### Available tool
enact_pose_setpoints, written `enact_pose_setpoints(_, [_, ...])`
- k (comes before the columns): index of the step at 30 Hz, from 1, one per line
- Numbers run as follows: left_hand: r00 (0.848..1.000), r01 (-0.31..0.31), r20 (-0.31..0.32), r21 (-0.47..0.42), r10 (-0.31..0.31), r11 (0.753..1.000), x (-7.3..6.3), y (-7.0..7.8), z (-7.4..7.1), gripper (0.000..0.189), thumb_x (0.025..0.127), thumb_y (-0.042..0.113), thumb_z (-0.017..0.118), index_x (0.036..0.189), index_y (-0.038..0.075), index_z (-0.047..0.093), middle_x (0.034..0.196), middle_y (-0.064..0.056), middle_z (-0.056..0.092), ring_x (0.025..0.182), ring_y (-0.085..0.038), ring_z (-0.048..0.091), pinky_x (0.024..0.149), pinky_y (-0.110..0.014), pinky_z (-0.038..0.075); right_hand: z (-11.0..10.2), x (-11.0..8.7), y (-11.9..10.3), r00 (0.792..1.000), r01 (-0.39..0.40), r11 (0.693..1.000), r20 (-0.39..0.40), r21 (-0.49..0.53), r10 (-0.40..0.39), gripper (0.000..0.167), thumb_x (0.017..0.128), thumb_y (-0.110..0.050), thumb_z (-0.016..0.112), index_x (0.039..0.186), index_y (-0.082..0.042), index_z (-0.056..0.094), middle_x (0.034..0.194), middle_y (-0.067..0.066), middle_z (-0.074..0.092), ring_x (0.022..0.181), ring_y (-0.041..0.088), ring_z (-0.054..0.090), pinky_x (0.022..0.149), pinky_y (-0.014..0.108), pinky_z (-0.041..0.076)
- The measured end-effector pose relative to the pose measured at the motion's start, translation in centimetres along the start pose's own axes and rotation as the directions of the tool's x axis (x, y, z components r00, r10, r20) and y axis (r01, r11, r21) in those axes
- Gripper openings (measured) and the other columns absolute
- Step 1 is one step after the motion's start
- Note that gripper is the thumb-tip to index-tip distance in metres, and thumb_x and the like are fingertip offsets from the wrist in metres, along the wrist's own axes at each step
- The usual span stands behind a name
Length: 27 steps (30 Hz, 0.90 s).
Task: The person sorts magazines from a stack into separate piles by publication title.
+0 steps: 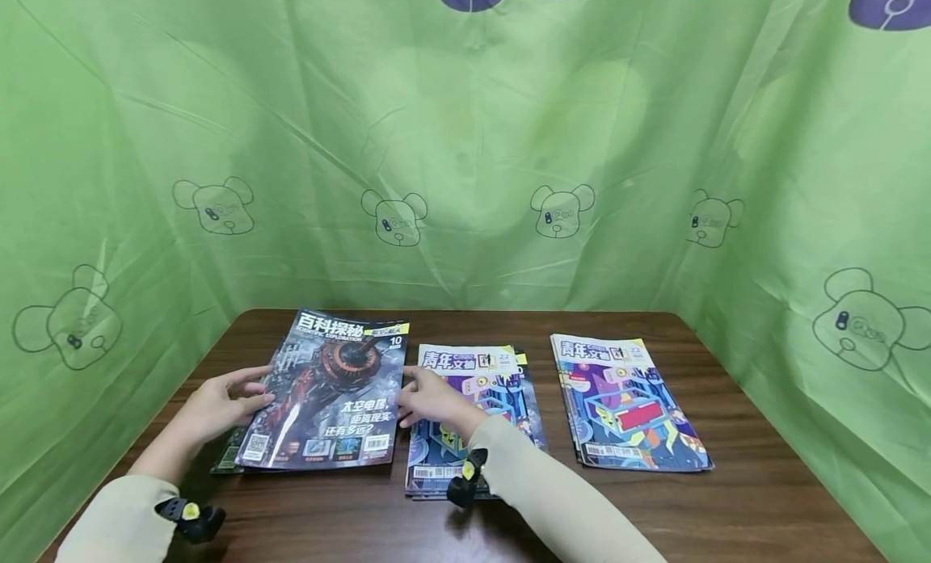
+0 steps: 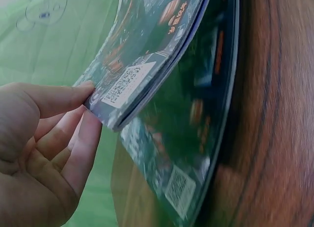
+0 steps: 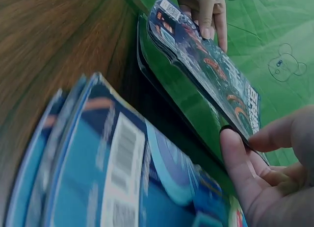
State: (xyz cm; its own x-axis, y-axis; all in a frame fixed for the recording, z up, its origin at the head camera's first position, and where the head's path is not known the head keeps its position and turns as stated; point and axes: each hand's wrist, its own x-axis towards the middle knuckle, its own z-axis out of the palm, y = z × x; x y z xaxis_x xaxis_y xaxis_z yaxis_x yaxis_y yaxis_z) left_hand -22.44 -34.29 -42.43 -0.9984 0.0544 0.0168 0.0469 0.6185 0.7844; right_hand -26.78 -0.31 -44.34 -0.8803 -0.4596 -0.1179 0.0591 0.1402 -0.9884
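A dark magazine [image 1: 330,401] with an orange ring on its cover is held by both hands above the table's left part. My left hand [image 1: 221,405] pinches its left edge; in the left wrist view the thumb [image 2: 73,97] lies on the cover near the barcode. On the opposite edge, my right hand [image 1: 440,401] pinches the magazine between thumb and finger, as the right wrist view shows. Under it lies another magazine [image 1: 227,458], mostly covered. My right wrist passes over a middle stack of magazines [image 1: 436,472] with a colourful cover on top.
To the right stands a second stack of colourful magazines [image 1: 633,409]. Everything lies on a dark brown wooden table [image 1: 756,482]. Green cloth [image 1: 465,143] with bear drawings hangs behind the table and at both sides.
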Motion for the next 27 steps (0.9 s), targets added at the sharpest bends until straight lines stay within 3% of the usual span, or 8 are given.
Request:
enact_pose_setpoints(7, [1.000, 0.010, 0.001, 0.003, -0.010, 1.000, -0.1, -2.2, -1.1, 0.064, 0.096, 0.020, 0.070, 0.145, -0.010, 0.042, 0.120, -0.031, 0.063, 0.088, -0.021, 0.068, 0.070, -0.033, 0.061, 2.4, 1.2, 0.2, 0.999, 0.002, 1.000, -0.039, 0.015, -0.002, 0.062, 0.091, 0.009, 0.057, 0.148, 0.011, 0.033, 0.089, 0.012, 0.064, 0.064, 0.018, 0.063, 0.061, 0.034, 0.062])
enact_pose_setpoints(15, [0.998, 0.059, 0.008, -0.031, -0.058, 0.998, -0.2, -3.6, -1.7, 0.063, 0.096, 0.013, 0.068, 0.144, -0.015, 0.039, 0.118, -0.033, 0.063, 0.083, -0.018, 0.069, 0.068, -0.033, 0.061, 4.4, 1.8, 0.3, 0.997, -0.013, 1.000, -0.075, -0.027, 0.011, 0.058, 0.090, 0.011, 0.057, 0.145, 0.013, 0.038, 0.085, 0.011, 0.066, 0.065, 0.020, 0.066, 0.059, 0.032, 0.061])
enact_pose_setpoints(22, [0.995, 0.096, 0.005, -0.007, -0.096, 0.995, 0.0, -4.7, -1.7, 0.062, 0.095, 0.014, 0.069, 0.141, -0.016, 0.041, 0.119, -0.035, 0.061, 0.083, -0.018, 0.068, 0.067, -0.033, 0.061, 5.2, 1.6, 0.1, 0.995, -0.020, 0.996, -0.101, -0.082, 0.012, 0.058, 0.089, 0.012, 0.055, 0.144, 0.015, 0.038, 0.084, 0.011, 0.069, 0.070, 0.025, 0.070, 0.059, 0.033, 0.061])
enact_pose_setpoints(27, [0.992, 0.126, 0.022, -0.019, -0.125, 0.992, 0.3, -5.2, -1.6, 0.063, 0.096, 0.017, 0.069, 0.140, -0.019, 0.040, 0.121, -0.037, 0.060, 0.085, -0.020, 0.069, 0.070, -0.035, 0.061, 5.1, 2.1, 0.6, 0.995, -0.034, 0.997, -0.099, -0.067, 0.027, 0.061, 0.087, 0.009, 0.058, 0.145, 0.014, 0.038, 0.086, 0.011, 0.069, 0.071, 0.025, 0.070, 0.060, 0.034, 0.062])
